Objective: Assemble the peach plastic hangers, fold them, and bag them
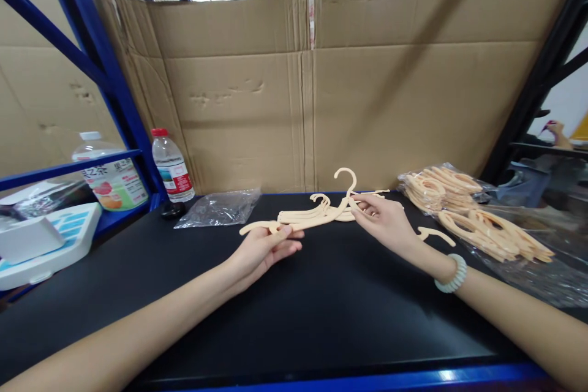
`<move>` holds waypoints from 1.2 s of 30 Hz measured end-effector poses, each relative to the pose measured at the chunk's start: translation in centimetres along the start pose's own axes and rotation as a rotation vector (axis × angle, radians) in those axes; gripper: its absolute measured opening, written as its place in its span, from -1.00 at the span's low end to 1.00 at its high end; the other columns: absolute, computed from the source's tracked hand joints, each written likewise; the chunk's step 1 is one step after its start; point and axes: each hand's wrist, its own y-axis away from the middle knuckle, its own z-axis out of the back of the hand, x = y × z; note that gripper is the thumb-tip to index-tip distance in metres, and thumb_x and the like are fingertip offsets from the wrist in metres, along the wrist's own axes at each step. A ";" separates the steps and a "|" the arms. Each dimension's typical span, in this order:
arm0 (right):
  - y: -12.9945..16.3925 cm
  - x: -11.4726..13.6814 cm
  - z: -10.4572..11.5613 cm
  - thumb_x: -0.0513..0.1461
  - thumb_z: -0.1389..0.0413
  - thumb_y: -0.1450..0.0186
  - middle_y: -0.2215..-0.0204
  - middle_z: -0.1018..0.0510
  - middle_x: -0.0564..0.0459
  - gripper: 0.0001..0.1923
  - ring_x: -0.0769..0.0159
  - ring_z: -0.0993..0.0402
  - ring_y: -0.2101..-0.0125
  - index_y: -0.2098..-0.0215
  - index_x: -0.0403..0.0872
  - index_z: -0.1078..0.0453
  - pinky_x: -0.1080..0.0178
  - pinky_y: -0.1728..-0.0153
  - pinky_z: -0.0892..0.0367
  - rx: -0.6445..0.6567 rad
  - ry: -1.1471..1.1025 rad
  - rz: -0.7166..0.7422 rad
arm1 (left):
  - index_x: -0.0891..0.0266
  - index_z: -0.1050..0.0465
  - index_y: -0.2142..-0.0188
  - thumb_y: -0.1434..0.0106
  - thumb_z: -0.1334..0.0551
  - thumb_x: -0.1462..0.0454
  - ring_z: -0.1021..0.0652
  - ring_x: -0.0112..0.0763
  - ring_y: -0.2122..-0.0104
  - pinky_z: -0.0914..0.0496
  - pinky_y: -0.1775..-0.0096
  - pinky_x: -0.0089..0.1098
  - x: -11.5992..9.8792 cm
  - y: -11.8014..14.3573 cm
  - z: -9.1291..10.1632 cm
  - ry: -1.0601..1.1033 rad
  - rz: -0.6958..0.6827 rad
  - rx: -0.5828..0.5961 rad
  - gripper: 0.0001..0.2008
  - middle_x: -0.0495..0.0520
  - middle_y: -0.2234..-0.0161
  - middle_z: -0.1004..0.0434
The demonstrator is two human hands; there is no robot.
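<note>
Holding: both hands grip a small stack of peach plastic hangers (316,214) just above the black tabletop (294,312).
Left hand (264,249): fingers pinch the stack's left arm end.
Right hand (383,220): fingertips pinch the stack near the hook.
Right of hands: one loose hanger (434,234), then bagged hangers (473,214).
Left of hands: empty plastic bag (220,208), water bottle (171,165).
Behind: cardboard wall (367,92).

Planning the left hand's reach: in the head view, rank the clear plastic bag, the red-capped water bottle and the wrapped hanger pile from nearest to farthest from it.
From the left hand:
1. Clear plastic bag, just behind it, slightly left.
2. Red-capped water bottle, farther back left, by the blue rack post.
3. Wrapped hanger pile, far across on the right side.
</note>
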 end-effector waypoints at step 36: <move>1.0 -1.4 -2.5 -0.03 0.19 -0.39 -0.27 -0.11 -0.22 -0.39 0.05 0.07 -0.28 -0.25 -0.25 -0.11 -0.04 -0.24 0.02 0.627 0.395 0.157 | 0.20 0.06 -0.31 -0.30 -0.08 -0.01 0.04 0.00 -0.30 0.19 -0.23 0.08 1.0 1.9 -0.1 -1.375 -0.461 0.473 -0.31 0.21 -0.32 0.14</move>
